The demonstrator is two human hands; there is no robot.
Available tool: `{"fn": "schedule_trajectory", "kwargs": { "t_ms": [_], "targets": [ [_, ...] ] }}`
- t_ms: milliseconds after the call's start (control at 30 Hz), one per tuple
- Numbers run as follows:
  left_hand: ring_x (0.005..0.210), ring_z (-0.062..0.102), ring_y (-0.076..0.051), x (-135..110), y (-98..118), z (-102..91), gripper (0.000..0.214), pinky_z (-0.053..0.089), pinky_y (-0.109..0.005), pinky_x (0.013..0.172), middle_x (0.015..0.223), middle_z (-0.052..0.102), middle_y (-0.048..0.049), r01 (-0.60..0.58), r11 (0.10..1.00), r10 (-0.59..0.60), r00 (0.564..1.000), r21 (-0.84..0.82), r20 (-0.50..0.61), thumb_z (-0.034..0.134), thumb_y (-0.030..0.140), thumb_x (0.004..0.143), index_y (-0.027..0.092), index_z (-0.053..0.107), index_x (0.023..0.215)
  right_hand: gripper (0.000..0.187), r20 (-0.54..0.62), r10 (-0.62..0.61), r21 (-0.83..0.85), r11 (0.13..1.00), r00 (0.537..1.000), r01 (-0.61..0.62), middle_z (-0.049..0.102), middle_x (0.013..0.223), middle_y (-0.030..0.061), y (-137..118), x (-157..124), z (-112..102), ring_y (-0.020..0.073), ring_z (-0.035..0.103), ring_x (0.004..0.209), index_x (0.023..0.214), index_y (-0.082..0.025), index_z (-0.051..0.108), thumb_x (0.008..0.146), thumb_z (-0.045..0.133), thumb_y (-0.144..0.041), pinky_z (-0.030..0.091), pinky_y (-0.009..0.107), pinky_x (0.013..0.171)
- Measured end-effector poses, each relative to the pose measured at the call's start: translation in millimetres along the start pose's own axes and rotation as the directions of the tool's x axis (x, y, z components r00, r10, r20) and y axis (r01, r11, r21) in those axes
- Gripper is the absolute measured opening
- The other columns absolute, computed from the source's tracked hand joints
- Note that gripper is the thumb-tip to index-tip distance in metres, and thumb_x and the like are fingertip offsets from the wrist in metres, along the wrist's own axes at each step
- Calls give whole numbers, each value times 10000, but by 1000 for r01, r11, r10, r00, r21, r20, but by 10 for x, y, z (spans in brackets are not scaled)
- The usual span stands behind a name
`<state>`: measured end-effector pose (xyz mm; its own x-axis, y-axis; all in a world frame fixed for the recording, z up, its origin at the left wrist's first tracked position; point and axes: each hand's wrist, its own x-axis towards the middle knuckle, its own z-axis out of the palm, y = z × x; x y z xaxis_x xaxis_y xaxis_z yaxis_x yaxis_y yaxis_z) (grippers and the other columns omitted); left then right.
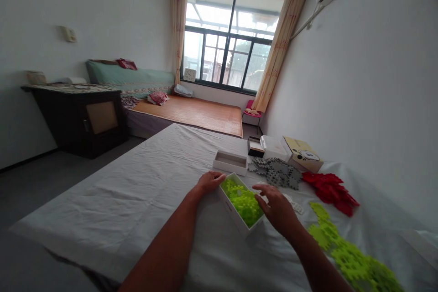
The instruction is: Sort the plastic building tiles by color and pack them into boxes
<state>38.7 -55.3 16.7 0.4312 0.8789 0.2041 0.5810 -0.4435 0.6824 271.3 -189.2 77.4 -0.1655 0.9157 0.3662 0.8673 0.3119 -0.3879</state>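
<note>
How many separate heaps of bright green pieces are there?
2: one heap inside the white box between left hand and right hand, another heap on the white sheet right of the right forearm, which may hide more.

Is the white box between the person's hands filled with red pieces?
No: the white box holds bright green pieces, while the red pieces lie in a separate pile outside it.

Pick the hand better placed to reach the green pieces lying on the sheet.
Probably the right hand: it is at the right side of the white box, nearer those green pieces. The left hand is at the box's left side, farther away.
</note>
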Motion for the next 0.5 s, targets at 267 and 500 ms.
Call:
{"fn": "schedule_trajectory", "kwargs": {
  "t_ms": [267,500],
  "targets": [
    [542,391,-100,17,-17,25,507,239,-214,520,531,412,38,-26,1000,26,1000,14,-15,333,525,836,149,568,590,224,80,-64,-189,979,995,79,657,1060,14,-234,10,103,199,539,991,971,-295,666,876,463,-283,459,317,829],
    [569,442,-118,11,13,-9,496,284,-204,538,560,489,24,-14,1000,14,1000,20,3,335,524,835,153,585,621,285,92,-67,-153,985,994,81,645,1088,37,-31,-138,-82,196,537,1031,1104,-264,613,867,468,-332,452,330,879]
  ]
}}
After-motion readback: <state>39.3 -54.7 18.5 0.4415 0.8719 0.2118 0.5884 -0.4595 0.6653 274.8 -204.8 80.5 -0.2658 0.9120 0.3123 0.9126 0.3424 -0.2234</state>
